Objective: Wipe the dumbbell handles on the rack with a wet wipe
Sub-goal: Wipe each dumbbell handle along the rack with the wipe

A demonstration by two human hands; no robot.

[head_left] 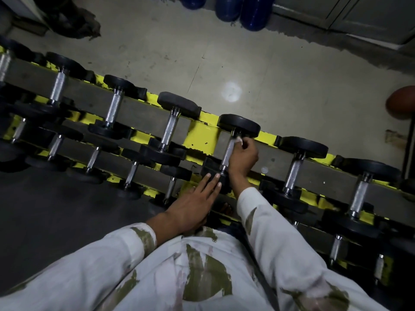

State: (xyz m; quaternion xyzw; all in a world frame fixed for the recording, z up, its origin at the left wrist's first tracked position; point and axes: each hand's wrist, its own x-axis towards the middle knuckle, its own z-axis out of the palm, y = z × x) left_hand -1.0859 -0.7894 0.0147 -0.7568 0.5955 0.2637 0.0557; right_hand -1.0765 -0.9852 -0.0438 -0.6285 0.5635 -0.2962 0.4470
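Note:
A yellow rack point(203, 134) runs diagonally across the view and carries several black dumbbells with knurled steel handles. My right hand point(243, 156) pinches a small white wet wipe point(238, 140) against the upper end of one dumbbell handle point(228, 153), just below its far black weight point(239, 125). My left hand point(195, 203) lies flat with straight fingers, its fingertips touching the near black weight of that same dumbbell. Other handles stand to the left point(169, 132) and to the right point(294, 173).
A lower tier of smaller dumbbells point(132, 171) sits nearer to me. Beyond the rack lies a grey floor point(224, 63) with blue containers point(244, 10) at the far wall. A brown ball point(400, 102) rests at the right edge.

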